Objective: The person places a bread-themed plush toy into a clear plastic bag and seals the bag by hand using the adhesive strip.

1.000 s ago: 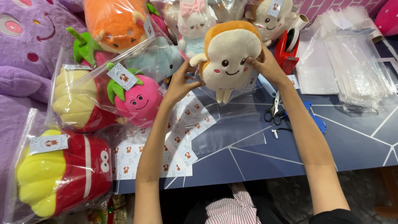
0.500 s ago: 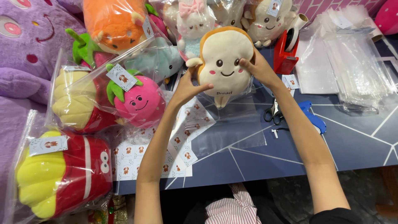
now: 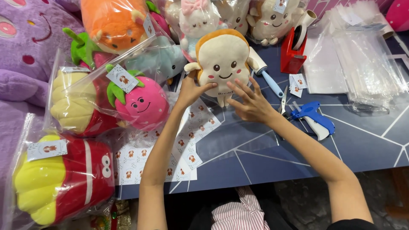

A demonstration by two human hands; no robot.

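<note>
A cream toast-shaped plush toy (image 3: 222, 59) with a brown crust and a smiling face stands upright over the dark blue table (image 3: 366, 140). My left hand (image 3: 191, 90) grips its lower left side, thumb across the front. My right hand (image 3: 250, 101) is just below the toy's lower right, fingers spread, fingertips touching its bottom edge. A clear plastic bag (image 3: 232, 142) lies flat on the table under my hands.
Bagged plush toys lie to the left: a pink strawberry (image 3: 142, 104), a red-and-yellow fries toy (image 3: 64, 179), an orange one (image 3: 113, 23). Sheets of small tags (image 3: 170, 149) lie beside my left arm. A blue tagging gun (image 3: 313, 117), scissors, a red tape dispenser (image 3: 294, 49), a lint roller (image 3: 264, 70) and stacked clear bags (image 3: 362, 64) sit right.
The toast plush has turned upright with its face toward me. My right hand has slid from its upper right side down to its bottom edge and spread open.
</note>
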